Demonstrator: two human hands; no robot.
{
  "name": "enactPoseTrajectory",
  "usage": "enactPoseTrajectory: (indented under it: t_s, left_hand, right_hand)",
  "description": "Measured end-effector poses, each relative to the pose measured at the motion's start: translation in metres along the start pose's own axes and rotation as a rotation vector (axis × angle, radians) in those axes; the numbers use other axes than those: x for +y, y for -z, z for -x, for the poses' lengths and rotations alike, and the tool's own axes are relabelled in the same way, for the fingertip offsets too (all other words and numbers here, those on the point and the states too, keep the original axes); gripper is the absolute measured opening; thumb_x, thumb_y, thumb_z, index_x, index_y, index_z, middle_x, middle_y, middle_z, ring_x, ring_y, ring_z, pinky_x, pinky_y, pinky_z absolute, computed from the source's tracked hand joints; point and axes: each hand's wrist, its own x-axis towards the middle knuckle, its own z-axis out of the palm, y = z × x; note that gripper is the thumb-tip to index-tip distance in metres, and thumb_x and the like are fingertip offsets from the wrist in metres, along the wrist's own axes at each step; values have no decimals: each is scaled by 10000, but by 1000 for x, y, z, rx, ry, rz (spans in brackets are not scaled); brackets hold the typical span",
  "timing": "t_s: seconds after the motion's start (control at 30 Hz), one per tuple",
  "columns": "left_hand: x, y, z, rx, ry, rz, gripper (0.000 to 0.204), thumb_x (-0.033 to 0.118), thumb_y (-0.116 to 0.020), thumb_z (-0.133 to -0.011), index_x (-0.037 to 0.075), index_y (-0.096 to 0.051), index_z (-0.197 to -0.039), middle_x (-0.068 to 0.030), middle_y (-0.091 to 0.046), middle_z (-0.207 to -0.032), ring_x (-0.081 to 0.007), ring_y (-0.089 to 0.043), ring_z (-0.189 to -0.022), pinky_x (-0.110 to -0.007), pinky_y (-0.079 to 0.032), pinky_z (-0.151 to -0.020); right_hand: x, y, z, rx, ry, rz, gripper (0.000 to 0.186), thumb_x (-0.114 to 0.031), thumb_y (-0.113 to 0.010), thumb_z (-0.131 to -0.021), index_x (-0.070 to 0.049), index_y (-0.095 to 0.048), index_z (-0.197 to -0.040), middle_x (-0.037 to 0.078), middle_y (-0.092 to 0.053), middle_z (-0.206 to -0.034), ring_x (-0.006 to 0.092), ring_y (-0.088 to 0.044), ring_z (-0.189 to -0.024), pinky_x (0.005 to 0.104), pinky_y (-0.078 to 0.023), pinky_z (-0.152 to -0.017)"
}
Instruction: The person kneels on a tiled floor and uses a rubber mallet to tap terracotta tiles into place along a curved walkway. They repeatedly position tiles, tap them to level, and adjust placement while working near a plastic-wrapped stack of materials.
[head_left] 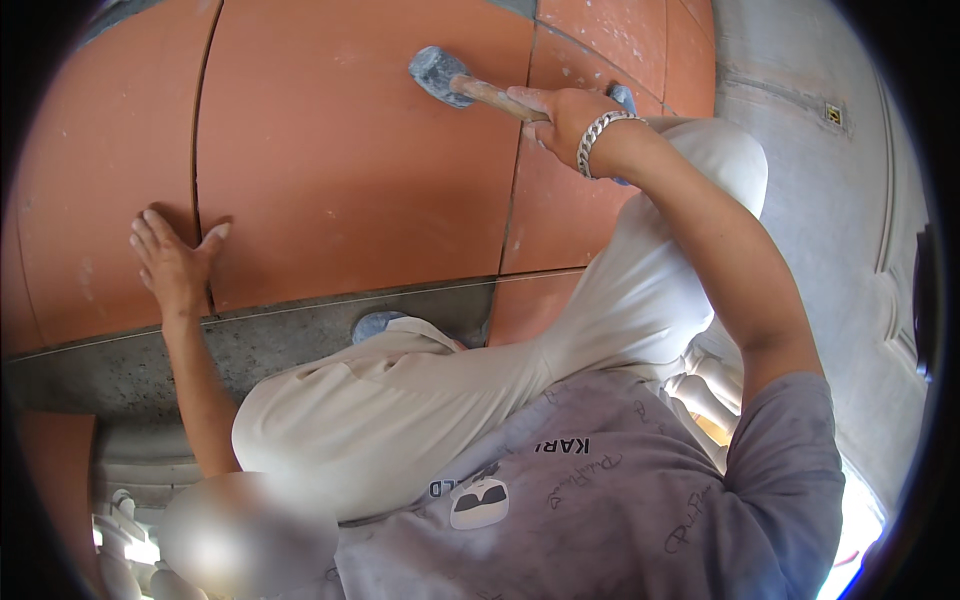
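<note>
The large middle tile (350, 150) could crack or sink at one side, were the mallet (442, 78), held by its handle in the right hand (572, 118) over its upper right part, to strike too hard or off-centre; the left hand (178, 268), fingers spread wide across the joint (205, 110) at its left, might get pinched if it slid; a grey wall (800, 180) rises to its right; bare concrete (285, 330) and a string (350, 298) lie below it, the string easily nudged.

middle tile (370, 170): orange, flat, pale-specked
left tile (100, 170): orange, flat, beside it
mallet (480, 93): grey head, wooden handle, over middle tile
</note>
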Motion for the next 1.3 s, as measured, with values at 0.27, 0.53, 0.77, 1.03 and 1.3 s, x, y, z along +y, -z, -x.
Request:
enactPoseTrajectory:
  t_s: [0.27, 0.53, 0.77, 1.03, 1.3]
  left_hand:
    - [28, 12, 11, -148, 83, -10, 1277, 666, -792, -650, 44, -138, -1554, -177, -133, -1631, -373, -126, -1506, -680, -303, -1056]
    - [31, 23, 16, -189, 118, 45, 1308, 609, -824, -637, 58, -87, -1566, -163, -77, -1648, -359, -85, -1517, -708, -263, -1071]
    - [21, 38, 18, -194, 107, 85, 1302, 598, -838, -608, 38, -145, -1558, -162, -156, -1632, -355, -166, -1500, -679, -286, -1074]
    - [-106, 65, -30, -68, 480, 151, 1035, 545, -790, -737, 5, -313, -1481, -196, -311, -1552, -345, -404, -1384, -533, -411, -1045]
    - [-149, 91, -45, -383, 366, 160, 751, 523, -810, -734, 75, -614, -1305, -132, -505, -1459, -296, -459, -1366, -416, -471, -1047]
  right_hand:
    - [-10, -25, 8, 235, 84, -177, 551, -315, -505, -995, -294, -349, -1523, 207, -686, -923, 384, -654, -809, 462, -516, -816]
    - [-7, -46, 0, 203, 232, 36, 588, -281, -564, -963, -266, -361, -1514, 255, -673, -999, 458, -633, -881, 505, -501, -814]
    - [-45, -16, 2, 153, 193, 61, 576, -277, -563, -957, -248, -385, -1504, 276, -669, -969, 455, -642, -904, 503, -506, -819]
    - [-101, 29, -9, 33, 147, 307, 560, -286, -554, -951, -223, -412, -1489, 256, -674, -1071, 414, -659, -981, 473, -519, -872]
    - [-148, 40, -16, -32, 96, 500, 448, -229, -570, -933, -177, -543, -1377, 233, -675, -1128, 394, -663, -1022, 465, -525, -876]
